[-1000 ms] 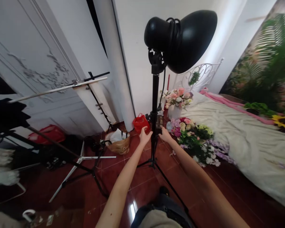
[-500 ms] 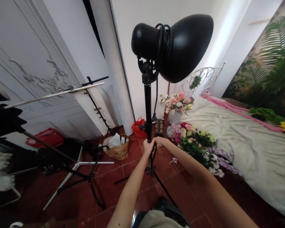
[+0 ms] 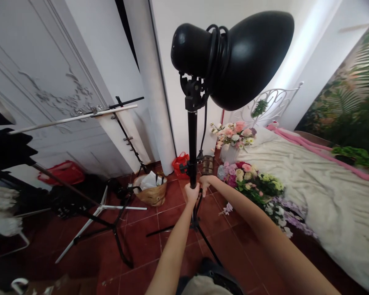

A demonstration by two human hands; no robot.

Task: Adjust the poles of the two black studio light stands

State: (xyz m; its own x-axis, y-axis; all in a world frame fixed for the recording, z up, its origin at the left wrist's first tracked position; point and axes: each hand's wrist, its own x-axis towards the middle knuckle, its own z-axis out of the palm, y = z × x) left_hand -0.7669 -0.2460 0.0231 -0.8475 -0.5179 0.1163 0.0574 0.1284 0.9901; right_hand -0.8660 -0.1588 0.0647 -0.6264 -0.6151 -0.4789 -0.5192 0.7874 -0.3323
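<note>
A black studio light (image 3: 252,57) with a large dome reflector and a coiled cable tops a black light stand (image 3: 192,139), directly in front of me. My left hand (image 3: 192,192) is closed around the stand's pole, below a clamp knob (image 3: 183,168). At the same height, my right hand (image 3: 206,183) has its fingers bent down against the right side of the stand, where the upper part of a leg shows; some fingertips are hidden. A power plug (image 3: 199,155) hangs on its cord beside the pole. The tripod legs stand spread on red floor tiles.
Artificial flowers (image 3: 246,176) lie right of the stand, beside a bed with a cream cover (image 3: 320,196). A wicker basket (image 3: 152,192), a red plastic bag (image 3: 181,164) and a small wooden chest (image 3: 208,164) sit behind. Other stands (image 3: 101,209) spread their legs at left.
The light looks larger and nearer, and its dome reaches farther right and up. My right hand's fingers now point more downward beside the pole. My left hand keeps its hold.
</note>
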